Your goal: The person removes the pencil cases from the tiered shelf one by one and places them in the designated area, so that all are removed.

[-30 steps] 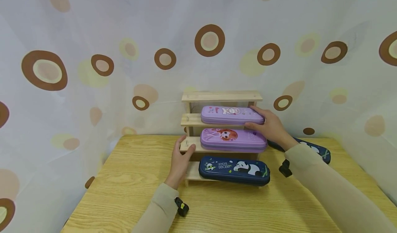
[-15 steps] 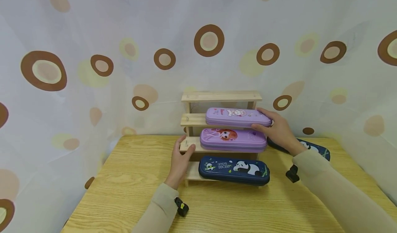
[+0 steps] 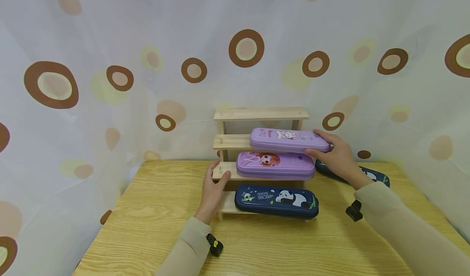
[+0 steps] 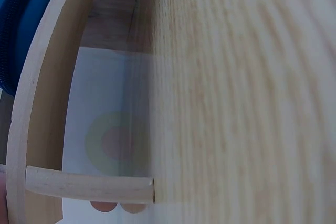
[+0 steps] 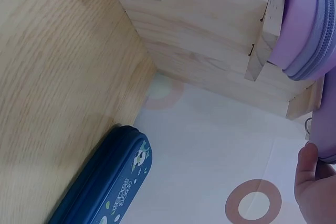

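Observation:
My right hand [image 3: 339,157] grips the right end of a light purple pencil case [image 3: 286,139] with a cartoon bunny, thumb at the front and fingers behind. The case sticks out to the right of the wooden step shelf's [image 3: 260,113] second tier from the top. In the right wrist view the thumb [image 5: 307,166] lies against its end. With thumb and fingers about the board's left end, my left hand [image 3: 213,194] holds the shelf at the third tier. On that tier rests a purple pencil case [image 3: 277,165] with a red-haired girl. A navy panda pencil case [image 3: 277,202] lies on the lowest tier.
Another navy panda pencil case [image 5: 113,182] lies on the wooden table [image 3: 158,214], right of the shelf and partly hidden by my right hand in the head view. A curtain with brown rings [image 3: 246,48] hangs behind. Each sleeve carries a small black device [image 3: 354,210].
My right hand has slid the light purple bunny pencil case to the right and slightly toward me along its tier. The left hand and the other cases have stayed put.

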The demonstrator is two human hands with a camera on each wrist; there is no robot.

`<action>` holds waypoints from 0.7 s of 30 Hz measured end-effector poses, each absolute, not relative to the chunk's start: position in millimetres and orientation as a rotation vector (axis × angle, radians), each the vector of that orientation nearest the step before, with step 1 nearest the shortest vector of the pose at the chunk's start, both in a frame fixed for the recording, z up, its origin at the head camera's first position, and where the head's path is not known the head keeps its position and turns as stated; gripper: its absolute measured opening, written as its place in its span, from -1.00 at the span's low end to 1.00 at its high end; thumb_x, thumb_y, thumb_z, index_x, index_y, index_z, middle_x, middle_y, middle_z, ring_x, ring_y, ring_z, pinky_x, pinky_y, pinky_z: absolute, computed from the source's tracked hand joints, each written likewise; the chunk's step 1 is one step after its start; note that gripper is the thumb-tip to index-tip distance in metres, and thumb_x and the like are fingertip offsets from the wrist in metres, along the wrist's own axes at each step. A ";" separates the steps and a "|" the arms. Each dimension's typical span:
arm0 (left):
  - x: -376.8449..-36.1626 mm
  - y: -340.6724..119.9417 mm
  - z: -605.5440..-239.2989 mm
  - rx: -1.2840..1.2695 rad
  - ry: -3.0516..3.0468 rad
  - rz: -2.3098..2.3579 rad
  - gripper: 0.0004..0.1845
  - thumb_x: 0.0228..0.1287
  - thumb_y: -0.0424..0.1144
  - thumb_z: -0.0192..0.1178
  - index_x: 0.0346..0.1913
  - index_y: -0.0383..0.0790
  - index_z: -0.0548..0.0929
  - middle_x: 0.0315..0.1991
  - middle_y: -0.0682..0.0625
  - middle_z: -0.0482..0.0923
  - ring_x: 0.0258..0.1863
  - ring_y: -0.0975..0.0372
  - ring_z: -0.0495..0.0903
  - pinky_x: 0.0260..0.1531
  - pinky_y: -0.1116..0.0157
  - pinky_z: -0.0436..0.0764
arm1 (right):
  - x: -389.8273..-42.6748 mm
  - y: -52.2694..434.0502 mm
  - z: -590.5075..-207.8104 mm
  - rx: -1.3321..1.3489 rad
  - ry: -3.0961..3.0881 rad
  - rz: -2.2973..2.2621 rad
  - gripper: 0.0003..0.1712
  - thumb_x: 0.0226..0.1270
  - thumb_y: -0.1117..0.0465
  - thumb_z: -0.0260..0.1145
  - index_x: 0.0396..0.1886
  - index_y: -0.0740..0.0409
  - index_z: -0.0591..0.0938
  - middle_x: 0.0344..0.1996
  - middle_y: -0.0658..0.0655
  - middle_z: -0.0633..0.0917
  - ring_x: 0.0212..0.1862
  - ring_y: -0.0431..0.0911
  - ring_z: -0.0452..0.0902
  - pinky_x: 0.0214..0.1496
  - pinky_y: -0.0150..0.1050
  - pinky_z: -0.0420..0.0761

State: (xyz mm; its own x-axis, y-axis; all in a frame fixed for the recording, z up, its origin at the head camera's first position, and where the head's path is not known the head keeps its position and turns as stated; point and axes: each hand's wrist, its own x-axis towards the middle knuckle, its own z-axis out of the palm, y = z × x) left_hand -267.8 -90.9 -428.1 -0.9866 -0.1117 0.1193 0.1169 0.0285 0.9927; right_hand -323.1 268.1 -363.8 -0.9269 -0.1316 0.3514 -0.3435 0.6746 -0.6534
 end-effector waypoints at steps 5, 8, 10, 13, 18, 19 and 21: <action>-268.0 -91.2 -429.5 -0.014 -2.115 -2.093 -0.37 0.43 -0.22 0.19 0.47 -0.22 0.24 0.48 -0.24 0.12 0.47 -0.10 0.06 0.41 -0.06 0.10 | -318.5 273.4 -363.2 0.324 -2.636 1.103 0.01 0.20 -0.21 0.43 0.54 0.07 0.24 0.38 0.40 0.32 0.31 0.35 0.24 0.21 0.37 0.33; -268.1 -91.4 -430.2 -0.019 -2.109 -2.095 -0.37 0.43 -0.22 0.20 0.47 -0.21 0.25 0.47 -0.23 0.13 0.47 -0.08 0.07 0.41 -0.05 0.11 | -317.0 278.1 -364.1 0.291 -2.643 1.086 0.03 0.19 -0.22 0.42 0.54 0.06 0.23 0.39 0.40 0.31 0.31 0.34 0.24 0.20 0.36 0.34; -268.1 -91.4 -430.3 -0.024 -2.105 -2.094 -0.38 0.43 -0.21 0.20 0.47 -0.20 0.25 0.47 -0.23 0.14 0.46 -0.06 0.07 0.41 -0.04 0.11 | -316.2 281.2 -364.8 0.277 -2.648 1.082 0.03 0.20 -0.24 0.41 0.55 0.05 0.22 0.40 0.40 0.30 0.32 0.35 0.24 0.20 0.35 0.35; -268.4 -91.4 -430.2 -0.031 -2.099 -2.094 -0.37 0.43 -0.22 0.20 0.47 -0.23 0.25 0.46 -0.24 0.16 0.45 -0.05 0.10 0.41 -0.04 0.12 | -313.9 285.6 -366.0 0.269 -2.647 1.084 0.03 0.21 -0.25 0.39 0.55 0.05 0.20 0.40 0.41 0.29 0.28 0.34 0.27 0.17 0.33 0.39; -268.2 -91.1 -429.3 -0.022 -2.107 -2.093 -0.36 0.43 -0.22 0.20 0.47 -0.26 0.23 0.45 -0.24 0.16 0.45 -0.06 0.11 0.40 -0.04 0.12 | -307.6 292.6 -366.3 0.276 -2.615 1.097 -0.01 0.25 -0.19 0.40 0.55 0.04 0.20 0.37 0.43 0.32 0.20 0.28 0.32 0.09 0.11 0.50; -268.1 -91.0 -429.2 -0.019 -2.109 -2.094 -0.36 0.43 -0.22 0.20 0.47 -0.26 0.23 0.46 -0.24 0.16 0.45 -0.06 0.11 0.40 -0.04 0.12 | -306.7 294.4 -366.6 0.275 -2.605 1.106 -0.02 0.25 -0.17 0.41 0.55 0.04 0.21 0.37 0.42 0.33 0.20 0.26 0.32 0.07 -0.05 0.53; -268.0 -91.0 -429.2 -0.012 -2.109 -2.095 -0.36 0.43 -0.22 0.19 0.47 -0.26 0.23 0.46 -0.24 0.16 0.45 -0.06 0.12 0.40 -0.04 0.13 | -305.7 298.0 -367.7 0.284 -2.584 1.111 -0.04 0.25 -0.13 0.42 0.54 0.04 0.23 0.36 0.41 0.35 0.17 0.24 0.34 -0.04 -0.34 0.53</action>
State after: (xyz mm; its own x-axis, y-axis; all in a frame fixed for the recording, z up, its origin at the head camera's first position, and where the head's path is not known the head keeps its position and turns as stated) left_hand -268.0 -91.0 -429.2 -0.9858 -0.1126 0.1243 0.1235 0.0137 0.9923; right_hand -305.7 298.0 -367.7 -0.9313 -0.0574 0.3597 -0.3006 0.6790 -0.6698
